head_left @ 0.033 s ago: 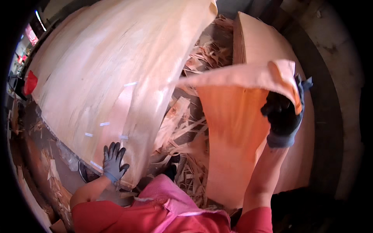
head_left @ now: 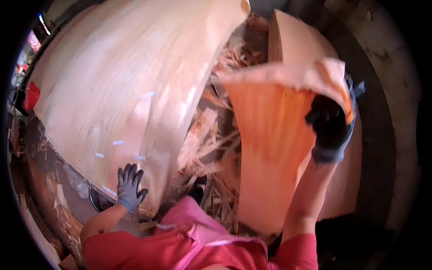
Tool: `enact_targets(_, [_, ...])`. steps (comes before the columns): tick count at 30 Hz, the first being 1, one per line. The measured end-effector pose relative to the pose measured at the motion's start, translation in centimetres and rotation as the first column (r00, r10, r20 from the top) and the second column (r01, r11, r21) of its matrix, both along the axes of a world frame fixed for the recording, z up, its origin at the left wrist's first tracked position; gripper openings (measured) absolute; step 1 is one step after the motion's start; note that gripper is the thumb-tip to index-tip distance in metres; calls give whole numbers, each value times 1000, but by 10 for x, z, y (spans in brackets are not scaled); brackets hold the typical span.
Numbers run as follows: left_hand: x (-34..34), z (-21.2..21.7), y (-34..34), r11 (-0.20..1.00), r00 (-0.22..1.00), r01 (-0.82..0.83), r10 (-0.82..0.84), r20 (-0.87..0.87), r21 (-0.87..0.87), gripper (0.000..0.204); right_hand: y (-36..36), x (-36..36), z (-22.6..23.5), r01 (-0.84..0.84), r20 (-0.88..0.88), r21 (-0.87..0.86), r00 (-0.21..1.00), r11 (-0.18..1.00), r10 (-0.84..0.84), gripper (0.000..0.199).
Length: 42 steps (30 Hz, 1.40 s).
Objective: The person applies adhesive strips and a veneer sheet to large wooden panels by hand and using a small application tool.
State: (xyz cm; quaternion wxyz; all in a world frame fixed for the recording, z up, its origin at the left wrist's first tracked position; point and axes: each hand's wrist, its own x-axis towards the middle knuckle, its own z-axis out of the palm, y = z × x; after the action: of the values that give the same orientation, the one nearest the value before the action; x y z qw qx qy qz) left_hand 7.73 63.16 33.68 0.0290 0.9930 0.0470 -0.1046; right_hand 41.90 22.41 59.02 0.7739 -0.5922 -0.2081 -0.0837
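A wide, pale wood veneer sheet [head_left: 130, 58] spreads over the left side, with short white strips of tape [head_left: 147, 95] stuck on it. My left hand [head_left: 130, 188], in a grey glove with dark fingers, lies flat with fingers spread near its front corner. On the right, my right hand [head_left: 332, 123], in a dark glove with a grey cuff, grips the edge of a second veneer sheet [head_left: 281, 74]. That sheet is raised and curled over, blurred along its upper edge, with an orange glow beneath. Behind it stands a stack of veneer [head_left: 299, 38].
Torn veneer scraps [head_left: 200, 135] litter the floor between the sheet and the stack. More wood strips [head_left: 63, 202] lie at the left, near a dark round basin [head_left: 100, 199]. A red object [head_left: 31, 95] is at the far left edge.
My right hand has shifted slightly up and right, carrying the gripped veneer edge with it. My left hand stays on the taped sheet; the whole view has shifted slightly.
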Motion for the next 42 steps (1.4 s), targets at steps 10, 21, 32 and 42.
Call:
enact_targets(10, [84, 30, -92, 433, 837, -191, 541, 84, -881, 75, 54, 133, 95, -787, -124, 235, 557, 570, 821, 45])
enact_targets(21, [475, -85, -156, 214, 972, -180, 191, -140, -960, 84, 22, 337, 131, -674, 5, -21, 739, 739, 674, 41])
enact_targets(32, [574, 42, -164, -165, 792, -284, 514, -328, -944, 34, -2, 661, 30, -348, -273, 128, 888, 928, 371, 33])
enact_targets(42, [577, 100, -197, -79, 719, -346, 618, -318, -935, 33, -59, 769, -100, -528, -452, 281, 664, 801, 596, 26])
